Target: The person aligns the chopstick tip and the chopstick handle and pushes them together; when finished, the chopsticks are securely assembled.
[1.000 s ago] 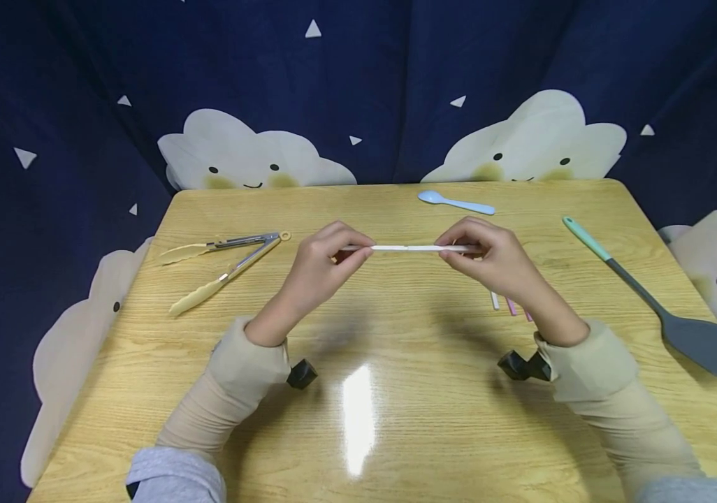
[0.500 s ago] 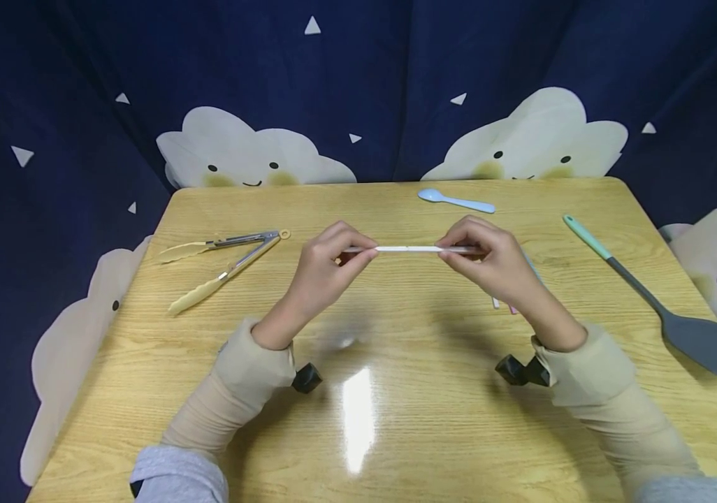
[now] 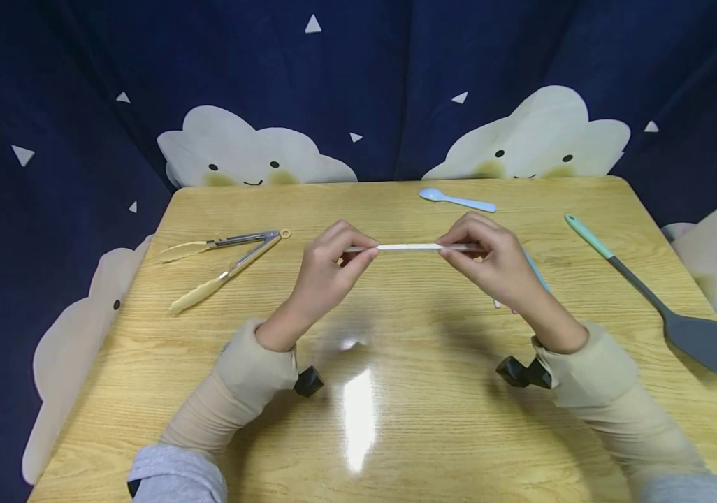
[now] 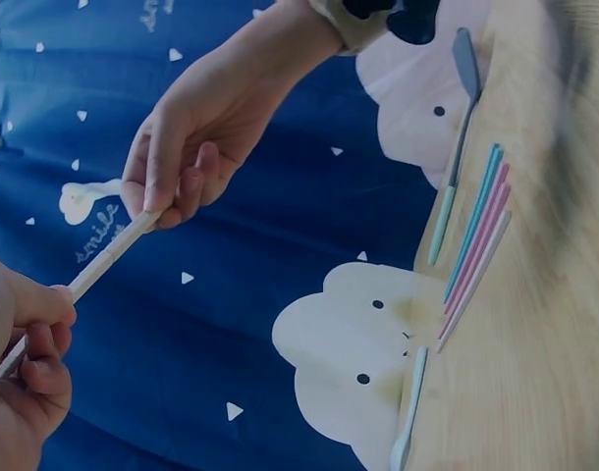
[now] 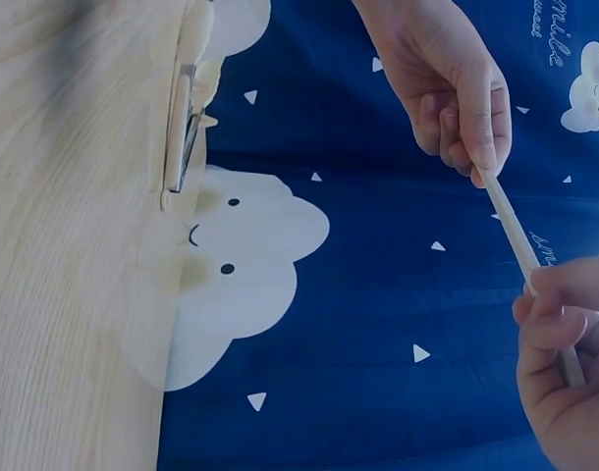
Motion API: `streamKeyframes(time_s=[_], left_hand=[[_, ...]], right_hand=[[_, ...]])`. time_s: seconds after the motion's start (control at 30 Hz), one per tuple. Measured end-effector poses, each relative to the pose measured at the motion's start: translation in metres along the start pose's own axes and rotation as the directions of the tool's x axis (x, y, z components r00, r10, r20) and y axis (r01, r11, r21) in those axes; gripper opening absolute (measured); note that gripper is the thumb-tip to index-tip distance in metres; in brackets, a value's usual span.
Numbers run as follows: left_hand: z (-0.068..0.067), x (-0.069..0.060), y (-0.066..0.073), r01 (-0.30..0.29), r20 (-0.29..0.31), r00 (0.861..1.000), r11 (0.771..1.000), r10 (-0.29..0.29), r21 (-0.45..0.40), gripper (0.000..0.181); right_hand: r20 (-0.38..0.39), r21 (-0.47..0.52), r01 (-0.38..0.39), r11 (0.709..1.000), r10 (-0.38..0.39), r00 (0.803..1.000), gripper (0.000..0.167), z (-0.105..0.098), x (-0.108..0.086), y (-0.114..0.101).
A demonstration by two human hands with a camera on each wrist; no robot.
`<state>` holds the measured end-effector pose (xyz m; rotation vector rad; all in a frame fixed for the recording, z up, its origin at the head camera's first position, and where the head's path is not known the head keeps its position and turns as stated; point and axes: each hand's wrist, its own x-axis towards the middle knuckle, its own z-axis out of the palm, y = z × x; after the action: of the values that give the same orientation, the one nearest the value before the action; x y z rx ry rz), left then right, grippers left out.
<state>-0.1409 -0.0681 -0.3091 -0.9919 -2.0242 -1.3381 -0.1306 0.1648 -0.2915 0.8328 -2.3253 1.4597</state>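
Note:
A slim white chopstick (image 3: 409,246) is held level above the table by both hands, with a faint mark near its middle. My left hand (image 3: 328,269) pinches it between thumb and fingertips at one side. Toward the other end, my right hand (image 3: 492,260) has a matching pinch. A bare stretch of the stick shows between the hands; its ends are partly hidden by the fingers. In the left wrist view, the stick slants between the near hand (image 4: 29,353) and the far hand (image 4: 196,147).
Several blue, pink and white chopsticks (image 4: 478,245) lie on the table (image 3: 421,419) beyond the right hand. Spread tongs (image 3: 233,269) lie at left, a light blue spoon (image 3: 457,200) at the back, a grey turner (image 3: 707,342) at right. A patterned curtain (image 3: 384,84) hangs behind.
My left hand has shifted slightly to the right along with its forearm. The right hand stays nearly in place, and the chopstick remains level between them.

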Motion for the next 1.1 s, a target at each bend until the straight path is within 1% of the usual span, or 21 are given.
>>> streamKeyframes(time_s=[0.13, 0.47, 0.57, 0.7, 0.8, 0.9, 1.0, 1.03, 1.1], left_hand=[[0.002, -0.001, 0.000, -0.013, -0.004, 1.000, 1.000, 0.013, 0.004, 0.003], [0.005, -0.003, 0.001, -0.047, -0.045, 0.998, 0.999, 0.047, 0.008, 0.004], [0.006, -0.004, 0.001, -0.040, -0.046, 0.998, 0.999, 0.041, 0.012, 0.004], [0.005, -0.002, 0.002, -0.014, -0.046, 0.999, 1.000, 0.014, 0.002, 0.003], [0.002, -0.001, 0.002, -0.003, -0.037, 0.999, 1.000, 0.003, -0.002, 0.004], [-0.001, 0.002, 0.001, -0.009, -0.014, 1.000, 1.000, 0.009, 0.008, 0.004], [-0.003, 0.004, -0.001, -0.020, 0.006, 1.000, 1.000, 0.020, 0.021, 0.004], [-0.003, 0.005, -0.001, -0.023, 0.011, 1.000, 0.999, 0.022, 0.025, 0.004], [-0.003, 0.006, -0.002, -0.024, 0.023, 0.999, 0.999, 0.023, 0.025, 0.004]], right_hand=[[0.009, -0.005, -0.016, 1.000, 0.016, 1.000, 0.011, -0.001, 0.000, -0.002], [0.029, -0.028, -0.009, 1.000, 0.010, 1.000, 0.012, 0.000, 0.001, -0.004], [0.031, -0.033, -0.023, 0.999, 0.024, 0.999, 0.011, 0.001, 0.001, -0.003], [0.030, -0.016, -0.042, 0.999, 0.042, 0.999, 0.012, 0.001, -0.001, -0.002], [0.038, -0.024, -0.008, 1.000, 0.009, 0.999, 0.013, -0.001, 0.000, -0.001], [0.048, -0.074, 0.041, 0.996, -0.038, 0.998, 0.016, -0.004, 0.001, -0.001], [0.055, -0.157, 0.088, 0.984, -0.080, 0.995, 0.019, -0.007, 0.002, -0.002], [0.056, -0.194, 0.104, 0.975, -0.095, 0.994, 0.019, -0.008, 0.003, -0.002], [0.059, -0.280, 0.146, 0.949, -0.135, 0.989, 0.018, -0.010, 0.003, -0.001]])
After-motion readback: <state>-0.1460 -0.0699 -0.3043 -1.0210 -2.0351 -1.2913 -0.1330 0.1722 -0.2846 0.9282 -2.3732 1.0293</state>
